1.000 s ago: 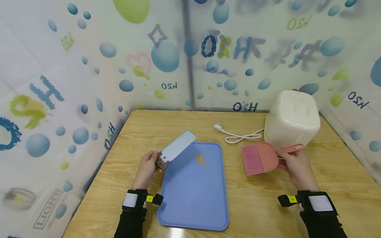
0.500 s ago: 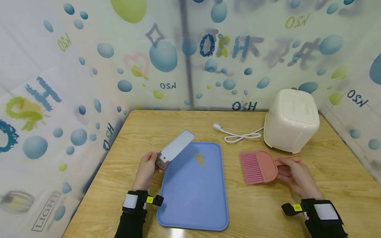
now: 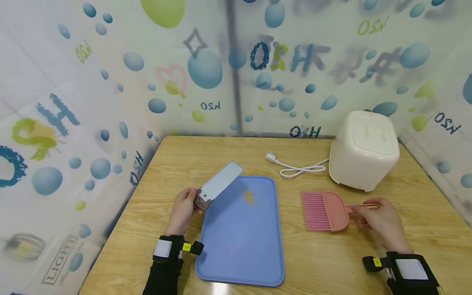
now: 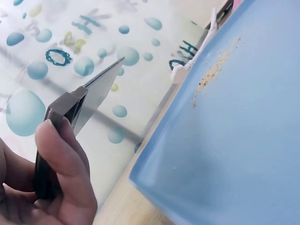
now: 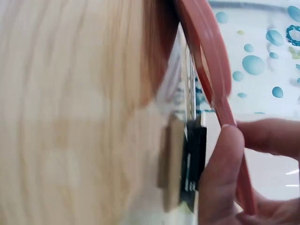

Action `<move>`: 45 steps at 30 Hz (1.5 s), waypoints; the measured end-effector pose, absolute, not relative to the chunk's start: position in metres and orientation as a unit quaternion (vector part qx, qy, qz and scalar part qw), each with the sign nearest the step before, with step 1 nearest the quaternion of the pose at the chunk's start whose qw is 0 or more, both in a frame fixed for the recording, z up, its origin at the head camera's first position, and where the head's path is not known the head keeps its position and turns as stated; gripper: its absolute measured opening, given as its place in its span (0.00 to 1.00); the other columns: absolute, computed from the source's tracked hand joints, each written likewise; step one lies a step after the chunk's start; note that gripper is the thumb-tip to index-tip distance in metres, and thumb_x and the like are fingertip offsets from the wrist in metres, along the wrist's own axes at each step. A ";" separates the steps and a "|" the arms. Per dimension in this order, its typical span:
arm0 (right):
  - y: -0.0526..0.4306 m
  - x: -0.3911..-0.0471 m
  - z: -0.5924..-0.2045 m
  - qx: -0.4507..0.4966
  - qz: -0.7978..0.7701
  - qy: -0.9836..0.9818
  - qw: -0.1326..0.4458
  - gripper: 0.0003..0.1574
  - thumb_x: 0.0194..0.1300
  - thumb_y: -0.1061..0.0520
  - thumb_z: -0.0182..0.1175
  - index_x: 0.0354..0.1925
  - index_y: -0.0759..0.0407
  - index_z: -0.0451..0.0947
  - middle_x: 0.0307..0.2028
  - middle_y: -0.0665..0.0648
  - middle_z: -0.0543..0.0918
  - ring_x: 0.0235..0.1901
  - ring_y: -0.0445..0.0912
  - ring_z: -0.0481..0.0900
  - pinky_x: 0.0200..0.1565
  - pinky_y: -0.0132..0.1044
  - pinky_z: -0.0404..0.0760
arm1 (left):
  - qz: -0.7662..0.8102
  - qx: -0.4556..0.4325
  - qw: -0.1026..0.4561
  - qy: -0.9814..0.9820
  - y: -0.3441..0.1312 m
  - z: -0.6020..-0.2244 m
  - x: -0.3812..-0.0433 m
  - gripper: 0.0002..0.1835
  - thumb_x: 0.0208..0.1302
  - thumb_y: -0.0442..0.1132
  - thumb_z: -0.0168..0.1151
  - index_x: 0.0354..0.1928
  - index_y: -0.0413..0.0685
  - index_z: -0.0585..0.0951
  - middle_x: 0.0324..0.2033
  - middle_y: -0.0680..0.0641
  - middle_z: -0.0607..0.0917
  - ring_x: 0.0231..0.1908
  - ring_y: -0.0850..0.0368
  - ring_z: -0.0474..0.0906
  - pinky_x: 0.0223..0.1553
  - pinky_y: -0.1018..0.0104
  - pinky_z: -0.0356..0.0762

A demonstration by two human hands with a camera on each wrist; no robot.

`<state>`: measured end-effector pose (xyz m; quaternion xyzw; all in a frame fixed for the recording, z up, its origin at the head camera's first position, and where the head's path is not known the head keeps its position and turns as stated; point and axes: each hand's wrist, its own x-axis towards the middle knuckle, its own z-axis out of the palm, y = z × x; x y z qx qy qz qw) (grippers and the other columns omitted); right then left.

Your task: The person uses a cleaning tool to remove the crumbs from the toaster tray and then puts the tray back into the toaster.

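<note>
My left hand (image 3: 182, 211) grips the brown-grey end of a flat metal crumb tray (image 3: 222, 178). Its plate slants up to the right, over the upper left corner of a blue tray (image 3: 239, 246). In the left wrist view, thumb and fingers pinch the dark end (image 4: 63, 108). Tan crumbs (image 3: 249, 197) lie in the blue tray's upper part. My right hand (image 3: 383, 223) holds a pink hand brush (image 3: 335, 211) by its thin handle, bristles pointing left. Thumb and forefinger pinch that handle (image 5: 227, 112) in the right wrist view.
A cream toaster (image 3: 365, 151) stands at the table's back right, beyond the brush. Its white cord (image 3: 302, 169) lies looped to its left, with the plug (image 3: 271, 157) behind the blue tray. The wooden table (image 3: 321, 262) meets printed curtains (image 3: 236, 98) at the back.
My right hand has drawn the hand brush away from the toaster, toward the table's front and then slightly right. The left hand and crumb tray have stayed almost still.
</note>
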<state>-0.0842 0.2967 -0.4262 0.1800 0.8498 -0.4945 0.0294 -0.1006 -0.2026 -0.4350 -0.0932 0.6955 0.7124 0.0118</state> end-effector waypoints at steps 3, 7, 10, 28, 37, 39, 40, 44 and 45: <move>0.303 -0.084 -0.422 0.155 -0.388 0.906 0.068 0.47 0.55 0.35 0.60 0.52 0.73 0.61 0.40 0.69 0.73 0.28 0.50 0.76 0.27 0.41 0.76 | 0.712 -0.091 0.012 0.697 -0.203 -0.435 -0.101 0.17 0.73 0.44 0.39 0.47 0.37 0.71 0.36 0.38 0.74 0.27 0.52 0.73 0.22 0.68 0.72; 0.306 -0.086 -0.420 0.102 -0.320 0.936 0.104 0.46 0.53 0.31 0.59 0.46 0.72 0.68 0.40 0.69 0.74 0.35 0.55 0.71 0.29 0.41 0.70 | 0.705 -0.095 0.007 0.702 -0.204 -0.435 -0.101 0.17 0.73 0.44 0.39 0.46 0.37 0.71 0.36 0.38 0.74 0.27 0.51 0.73 0.22 0.68 0.72; 0.306 -0.088 -0.421 0.075 -0.302 0.942 0.126 0.46 0.52 0.30 0.59 0.45 0.71 0.70 0.40 0.68 0.75 0.37 0.55 0.70 0.31 0.42 0.69 | 0.705 -0.097 0.008 0.703 -0.204 -0.435 -0.100 0.17 0.73 0.43 0.39 0.47 0.37 0.72 0.37 0.37 0.74 0.27 0.51 0.73 0.22 0.67 0.72; 0.294 -0.089 -0.423 0.056 -0.228 0.965 0.119 0.40 0.54 0.33 0.60 0.39 0.71 0.70 0.31 0.64 0.75 0.30 0.53 0.71 0.27 0.43 0.71 | 0.711 -0.091 0.017 0.697 -0.199 -0.432 -0.101 0.15 0.73 0.42 0.39 0.46 0.37 0.72 0.38 0.37 0.74 0.30 0.47 0.74 0.24 0.66 0.75; 0.262 -0.096 -0.403 0.042 -0.282 0.958 0.001 0.32 0.62 0.41 0.56 0.44 0.70 0.68 0.34 0.67 0.75 0.30 0.55 0.72 0.28 0.45 0.72 | 0.721 -0.087 0.027 0.687 -0.196 -0.428 -0.101 0.16 0.73 0.42 0.41 0.47 0.36 0.72 0.37 0.36 0.74 0.29 0.48 0.74 0.25 0.66 0.75; 0.248 -0.101 -0.395 0.020 -0.310 0.950 -0.001 0.27 0.63 0.44 0.55 0.43 0.69 0.69 0.33 0.65 0.76 0.29 0.53 0.73 0.28 0.43 0.73 | 0.720 -0.088 0.027 0.687 -0.196 -0.428 -0.101 0.16 0.73 0.42 0.40 0.47 0.36 0.72 0.37 0.36 0.75 0.29 0.48 0.74 0.25 0.66 0.75; 0.240 -0.104 -0.391 0.012 -0.331 0.943 0.007 0.26 0.64 0.45 0.55 0.43 0.69 0.70 0.33 0.64 0.76 0.29 0.52 0.73 0.27 0.42 0.74 | 0.720 -0.091 0.028 0.687 -0.195 -0.429 -0.101 0.16 0.73 0.42 0.41 0.47 0.37 0.72 0.37 0.36 0.75 0.29 0.48 0.74 0.25 0.66 0.75; 0.207 -0.115 -0.383 -0.009 -0.398 0.917 0.038 0.22 0.65 0.47 0.54 0.43 0.67 0.71 0.33 0.63 0.77 0.28 0.52 0.75 0.27 0.40 0.76 | 0.717 -0.095 0.034 0.689 -0.191 -0.430 -0.101 0.16 0.73 0.42 0.40 0.47 0.36 0.71 0.39 0.37 0.74 0.31 0.48 0.74 0.27 0.65 0.76; 0.199 -0.118 -0.383 -0.013 -0.413 0.910 0.042 0.22 0.65 0.47 0.54 0.43 0.66 0.71 0.33 0.63 0.78 0.28 0.52 0.76 0.27 0.40 0.77 | 0.717 -0.097 0.035 0.689 -0.190 -0.430 -0.101 0.16 0.73 0.42 0.40 0.47 0.36 0.71 0.39 0.37 0.74 0.31 0.48 0.75 0.27 0.65 0.76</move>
